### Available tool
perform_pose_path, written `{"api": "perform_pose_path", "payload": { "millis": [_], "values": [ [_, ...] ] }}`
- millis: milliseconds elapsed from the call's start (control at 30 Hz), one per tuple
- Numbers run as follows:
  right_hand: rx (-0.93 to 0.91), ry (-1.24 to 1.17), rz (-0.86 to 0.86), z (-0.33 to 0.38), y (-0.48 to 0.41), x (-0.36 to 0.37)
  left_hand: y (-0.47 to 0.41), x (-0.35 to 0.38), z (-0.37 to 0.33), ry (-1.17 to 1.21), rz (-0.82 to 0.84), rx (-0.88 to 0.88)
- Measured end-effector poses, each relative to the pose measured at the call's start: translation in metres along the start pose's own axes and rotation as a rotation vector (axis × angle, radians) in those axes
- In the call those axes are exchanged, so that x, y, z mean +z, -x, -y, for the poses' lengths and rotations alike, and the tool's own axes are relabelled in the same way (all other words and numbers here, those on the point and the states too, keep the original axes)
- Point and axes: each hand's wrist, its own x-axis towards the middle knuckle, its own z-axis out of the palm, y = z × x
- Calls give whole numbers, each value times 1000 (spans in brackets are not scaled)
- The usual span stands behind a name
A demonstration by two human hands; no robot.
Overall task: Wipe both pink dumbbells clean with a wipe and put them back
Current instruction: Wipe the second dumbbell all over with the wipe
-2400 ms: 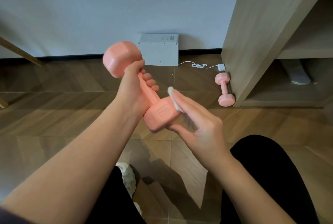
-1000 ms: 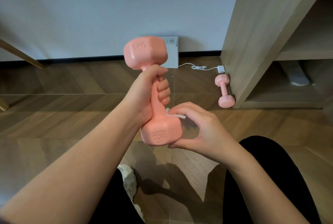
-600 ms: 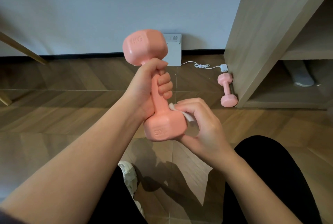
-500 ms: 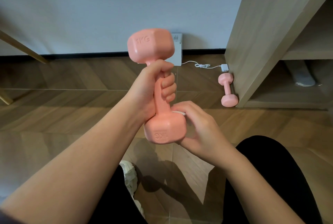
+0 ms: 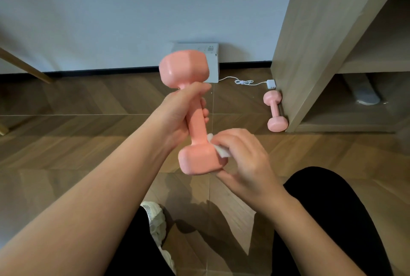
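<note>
Head view, crouched over a wood floor [image 5: 88,142]. My left hand [image 5: 177,115] wraps the handle of the held dumbbell [image 5: 196,127], fingers [image 5: 205,118] curled tight round it. The dumbbell is near upright, one head above those fingers, the other below them. My right hand [image 5: 241,162] pinches a folded white wipe [image 5: 221,151] under its fingertips [image 5: 230,138], pressing it to the lower head close to where the handle joins. The right thumb lies along that head's bottom edge.

Progress, my reading:
- first dumbbell mid-wipe, lower head being worked
- cannot tell whether the upper head is done; the handle is under my left fingers, so likely not wiped there
- second dumbbell [image 5: 275,111] lies on the floor well beyond my right fingers, just beside the foot of the shelf unit [image 5: 310,42]; whether it touches I cannot tell; no wipe near it
- left to do: finish this one, wipe the second, set both back, probably by that shelf foot

Containers:
- shelf unit, far out past my right fingers: the lower compartment holds a grey thing [image 5: 363,93], too blurred to name; of the compartment above, only part of its board shows
- white box [image 5: 211,62] against the wall, beyond my left fingers and partly behind the upper head: closed, contents hidden; a white cable [image 5: 244,81] runs from it toward the second dumbbell
</note>
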Motion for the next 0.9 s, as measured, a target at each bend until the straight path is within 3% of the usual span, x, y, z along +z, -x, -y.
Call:
{"api": "perform_pose_path", "payload": {
  "millis": [100, 167, 467, 767, 900],
  "values": [
    [-6, 18, 63, 3, 3, 5, -2, 0, 4, 2, -154, -27],
    [0, -42, 99, 6, 2, 7, -3, -2, 4, 46, -164, -38],
    [85, -311, 18, 1, -3, 1, 1, 0, -2, 183, 121, 1],
    [-20, -76, 66, -5, 7, 8, -7, 1, 11, 33, -168, -122],
    [18, -128, 63, 0, 5, 12, -8, 0, 8, 42, -134, -95]
  ]
}}
